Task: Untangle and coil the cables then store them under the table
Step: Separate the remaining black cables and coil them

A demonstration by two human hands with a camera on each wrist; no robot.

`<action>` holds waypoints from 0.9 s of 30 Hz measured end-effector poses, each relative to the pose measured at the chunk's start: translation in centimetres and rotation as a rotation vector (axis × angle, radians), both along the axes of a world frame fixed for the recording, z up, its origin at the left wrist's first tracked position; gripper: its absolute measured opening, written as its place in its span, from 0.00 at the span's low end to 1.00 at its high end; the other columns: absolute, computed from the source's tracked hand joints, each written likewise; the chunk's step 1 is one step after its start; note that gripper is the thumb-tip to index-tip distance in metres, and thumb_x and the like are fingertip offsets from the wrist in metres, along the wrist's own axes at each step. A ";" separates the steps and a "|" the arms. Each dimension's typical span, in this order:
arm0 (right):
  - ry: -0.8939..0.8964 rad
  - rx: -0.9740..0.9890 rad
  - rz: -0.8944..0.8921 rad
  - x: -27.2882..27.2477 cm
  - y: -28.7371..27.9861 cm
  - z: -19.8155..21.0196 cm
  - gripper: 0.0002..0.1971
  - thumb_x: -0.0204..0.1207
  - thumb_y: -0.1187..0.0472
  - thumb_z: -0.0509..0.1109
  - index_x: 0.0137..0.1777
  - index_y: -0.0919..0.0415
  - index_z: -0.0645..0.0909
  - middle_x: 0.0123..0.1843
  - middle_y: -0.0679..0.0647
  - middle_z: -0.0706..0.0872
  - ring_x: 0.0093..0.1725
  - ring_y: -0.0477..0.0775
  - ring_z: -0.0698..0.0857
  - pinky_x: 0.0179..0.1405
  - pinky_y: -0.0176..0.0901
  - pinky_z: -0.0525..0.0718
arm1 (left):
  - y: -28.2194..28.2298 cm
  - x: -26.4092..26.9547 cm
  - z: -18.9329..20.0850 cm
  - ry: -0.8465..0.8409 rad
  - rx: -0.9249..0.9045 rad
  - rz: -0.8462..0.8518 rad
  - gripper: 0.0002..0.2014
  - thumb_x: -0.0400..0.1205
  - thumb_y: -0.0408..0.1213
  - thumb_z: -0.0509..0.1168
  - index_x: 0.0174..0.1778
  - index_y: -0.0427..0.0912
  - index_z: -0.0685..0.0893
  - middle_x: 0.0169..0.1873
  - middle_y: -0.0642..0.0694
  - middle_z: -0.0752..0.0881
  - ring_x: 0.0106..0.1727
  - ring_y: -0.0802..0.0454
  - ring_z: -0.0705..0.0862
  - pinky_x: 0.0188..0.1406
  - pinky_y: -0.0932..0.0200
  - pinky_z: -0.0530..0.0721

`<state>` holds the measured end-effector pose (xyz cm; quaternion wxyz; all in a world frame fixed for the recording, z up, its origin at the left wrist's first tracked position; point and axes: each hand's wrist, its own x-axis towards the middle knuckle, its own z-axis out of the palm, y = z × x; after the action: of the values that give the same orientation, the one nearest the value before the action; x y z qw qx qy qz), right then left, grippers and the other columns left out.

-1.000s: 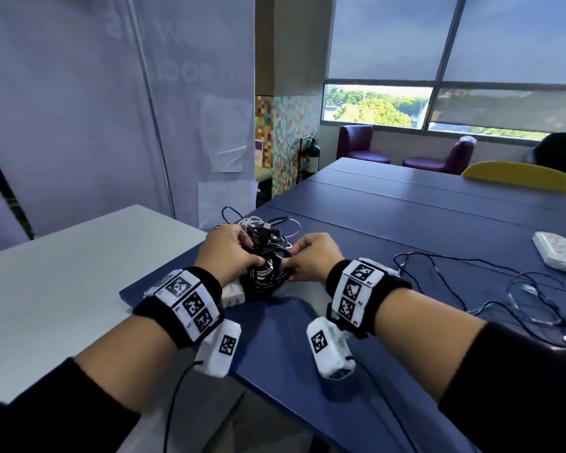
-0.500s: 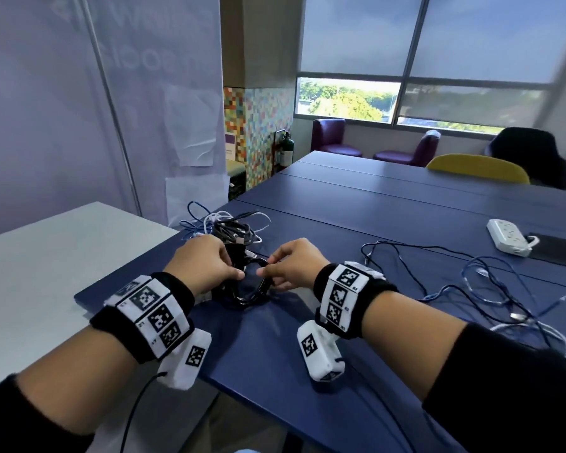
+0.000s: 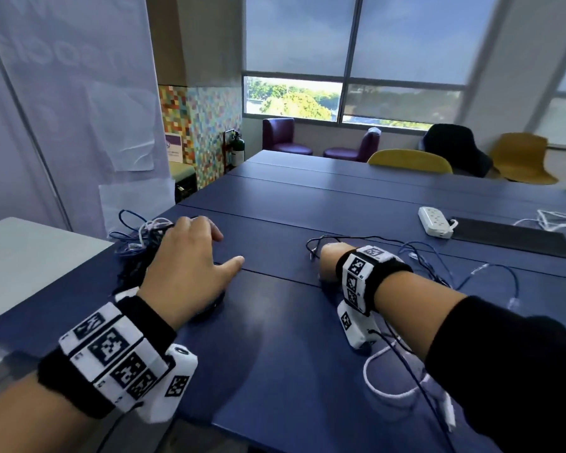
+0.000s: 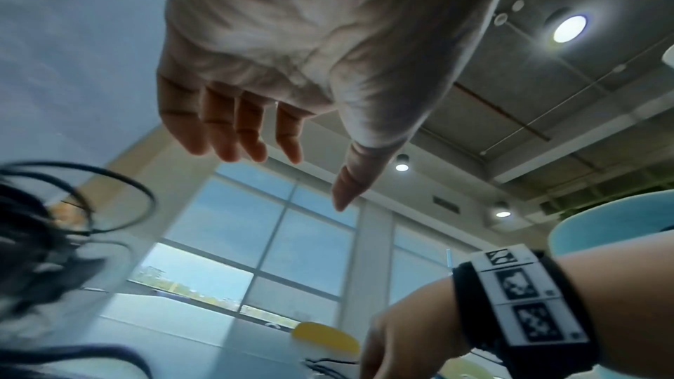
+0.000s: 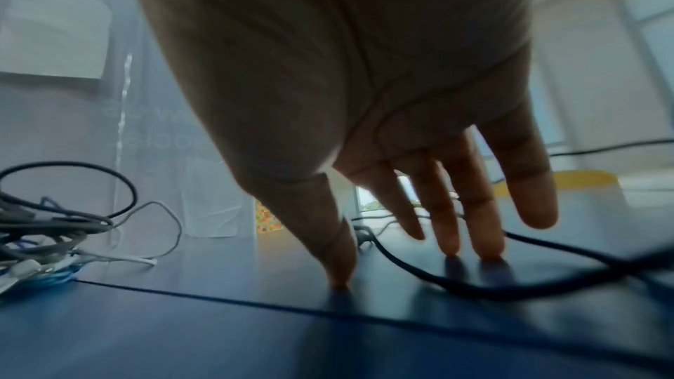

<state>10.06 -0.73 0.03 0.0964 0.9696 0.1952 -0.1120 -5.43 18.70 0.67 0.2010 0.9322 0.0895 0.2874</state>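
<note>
Left hand (image 3: 190, 266) held over blue bench (image 3: 275, 354), grip slack, fingers spread, nothing held. Tangled cable pile (image 3: 138, 237) seen just beside it at bench's left edge. Right hand (image 3: 329, 261) lowered onto black cable (image 5: 456, 287); fingertips (image 5: 487, 250) straight, touching bench, grip unclosed.

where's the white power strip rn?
Head view, far right of the blue table: the white power strip lies beyond the right hand, beside a dark flat panel.
</note>
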 end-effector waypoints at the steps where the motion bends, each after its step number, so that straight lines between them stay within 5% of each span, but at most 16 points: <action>1: -0.004 0.002 0.015 -0.1 -0.4 0.0 0.18 0.85 0.57 0.63 0.71 0.65 0.77 0.70 0.60 0.81 0.69 0.62 0.81 0.64 0.49 0.79 | -0.7 0.4 0.0 0.013 -0.001 -0.048 0.19 0.70 0.53 0.75 0.47 0.48 0.77 0.50 0.46 0.79 0.54 0.45 0.78 0.59 0.49 0.77; 3: 0.014 0.044 0.049 -0.3 -1.2 0.2 0.17 0.86 0.57 0.60 0.68 0.66 0.79 0.67 0.62 0.83 0.64 0.62 0.83 0.60 0.46 0.79 | -2.2 1.1 0.3 0.060 -0.009 -0.120 0.17 0.72 0.53 0.74 0.46 0.49 0.77 0.49 0.47 0.80 0.54 0.44 0.79 0.59 0.47 0.77; 7: -0.011 0.337 0.051 0.1 -3.0 2.4 0.06 0.82 0.62 0.64 0.52 0.62 0.81 0.52 0.60 0.85 0.40 0.58 0.80 0.33 0.38 0.77 | -5.3 3.1 1.0 0.098 -0.076 -0.240 0.12 0.76 0.47 0.72 0.49 0.47 0.80 0.50 0.49 0.82 0.55 0.49 0.81 0.54 0.56 0.76; 10: -0.094 0.507 0.131 -0.8 -4.5 6.3 0.09 0.83 0.57 0.64 0.53 0.55 0.86 0.49 0.50 0.84 0.49 0.54 0.79 0.47 0.40 0.74 | -7.1 5.1 1.6 0.076 -0.161 -0.313 0.22 0.78 0.44 0.73 0.66 0.44 0.77 0.63 0.49 0.81 0.63 0.53 0.78 0.58 0.63 0.72; 13: -0.187 0.541 0.218 -2.5 -5.9 10.3 0.08 0.82 0.50 0.67 0.46 0.46 0.88 0.38 0.39 0.79 0.45 0.47 0.79 0.47 0.41 0.73 | -8.9 7.2 2.5 -0.013 -0.280 -0.411 0.34 0.78 0.43 0.74 0.78 0.46 0.68 0.74 0.51 0.72 0.73 0.55 0.71 0.71 0.60 0.69; 15: -0.246 0.591 0.256 -3.6 -6.8 12.8 0.08 0.82 0.50 0.67 0.44 0.45 0.87 0.34 0.39 0.79 0.36 0.41 0.78 0.40 0.40 0.73 | -9.8 8.9 3.0 -0.076 -0.345 -0.432 0.23 0.79 0.42 0.72 0.70 0.47 0.78 0.66 0.54 0.78 0.67 0.56 0.76 0.67 0.61 0.72; 17: -0.328 0.704 0.268 -4.3 -8.0 14.9 0.08 0.82 0.52 0.68 0.43 0.47 0.87 0.30 0.41 0.79 0.29 0.39 0.77 0.33 0.39 0.72 | -10.4 10.3 3.5 -0.128 -0.445 -0.440 0.07 0.81 0.42 0.69 0.50 0.44 0.88 0.51 0.51 0.89 0.55 0.50 0.85 0.61 0.54 0.80; 19: -0.449 0.844 0.261 -4.4 -9.2 16.7 0.08 0.81 0.54 0.69 0.43 0.50 0.88 0.31 0.43 0.83 0.29 0.41 0.77 0.31 0.36 0.71 | -10.8 11.1 3.7 -0.136 -0.559 -0.496 0.11 0.84 0.42 0.66 0.40 0.41 0.88 0.41 0.49 0.92 0.48 0.51 0.88 0.56 0.52 0.83; 22: -0.630 1.014 0.223 -4.1 -11.2 18.7 0.08 0.79 0.55 0.70 0.42 0.52 0.89 0.25 0.39 0.82 0.25 0.40 0.76 0.27 0.29 0.70 | -11.1 11.5 3.4 -0.109 -0.575 -0.527 0.13 0.86 0.40 0.63 0.39 0.39 0.87 0.39 0.50 0.92 0.43 0.54 0.87 0.50 0.56 0.80; 27: -0.860 1.246 0.153 -3.7 -14.3 21.2 0.09 0.78 0.57 0.67 0.43 0.54 0.89 0.26 0.36 0.81 0.21 0.38 0.71 0.24 0.24 0.64 | -11.2 12.6 1.9 -0.044 -0.561 -0.522 0.13 0.85 0.38 0.64 0.37 0.40 0.88 0.37 0.51 0.92 0.47 0.38 0.87 0.57 0.42 0.84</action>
<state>6.36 -15.06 21.20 -0.3939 0.7866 0.2342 0.4137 7.12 7.52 2.59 0.5164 0.8261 -0.0800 0.2107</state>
